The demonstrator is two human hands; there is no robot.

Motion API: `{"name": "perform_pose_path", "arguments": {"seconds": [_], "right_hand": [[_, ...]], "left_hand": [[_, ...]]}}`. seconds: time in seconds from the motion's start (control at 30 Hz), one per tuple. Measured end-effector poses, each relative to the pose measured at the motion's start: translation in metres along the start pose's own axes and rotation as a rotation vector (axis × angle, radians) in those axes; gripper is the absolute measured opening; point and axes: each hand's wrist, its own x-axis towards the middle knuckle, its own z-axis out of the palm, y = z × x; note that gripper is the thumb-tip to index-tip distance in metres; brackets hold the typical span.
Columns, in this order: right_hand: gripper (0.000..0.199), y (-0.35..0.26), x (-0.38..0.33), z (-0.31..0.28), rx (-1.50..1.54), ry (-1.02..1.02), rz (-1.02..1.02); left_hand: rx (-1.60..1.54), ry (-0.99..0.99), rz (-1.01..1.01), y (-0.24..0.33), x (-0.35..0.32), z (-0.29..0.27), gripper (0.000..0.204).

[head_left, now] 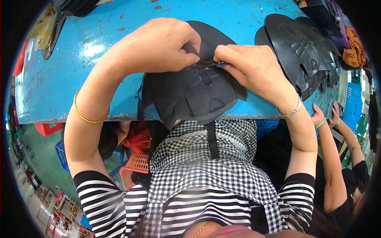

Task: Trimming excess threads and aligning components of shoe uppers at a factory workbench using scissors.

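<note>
A flat black shoe upper [210,97] with stitched lines and cut flaps lies at the table's front edge, part of it hanging over. My left hand [162,44] bends over its far left side, thumb and fingers closed on a narrow black strip [191,50]. From the right, my right hand [254,65] pinches a slim tool with a blue part [222,63]. Its dark, thin end points left across the upper's middle, near my left thumb. The tool's kind is hidden by my fingers.
Black shoe uppers [293,47] are piled on the blue table [111,95] at right, near an orange-brown cloth [354,47]. Dark pieces [75,6] lie far left. A co-worker's hands [317,116] rest by the right edge. An orange plastic chair [135,164] stands below left.
</note>
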Motion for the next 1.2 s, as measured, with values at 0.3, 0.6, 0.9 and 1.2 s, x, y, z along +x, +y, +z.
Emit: {"name": "perform_pose_path", "arguments": {"seconds": [0.3, 0.6, 0.9, 1.2], "right_hand": [[0.032, 0.004, 0.011, -0.01, 0.024, -0.079, 0.063], [0.023, -0.028, -0.006, -0.009, -0.031, 0.109, -0.022], [0.021, -0.07, -0.006, 0.035, -0.437, 0.106, -0.018], [0.013, -0.066, -0.005, 0.03, -0.262, 0.076, 0.055]], "left_hand": [[-0.049, -0.022, 0.023, -0.004, -0.002, 0.002, 0.017], [-0.44, 0.116, -0.073, -0.025, -0.017, 0.017, 0.022], [-0.691, 0.411, -0.211, -0.031, -0.044, -0.028, 0.023], [-0.579, 0.613, -0.214, 0.003, -0.05, -0.06, 0.014]]}}
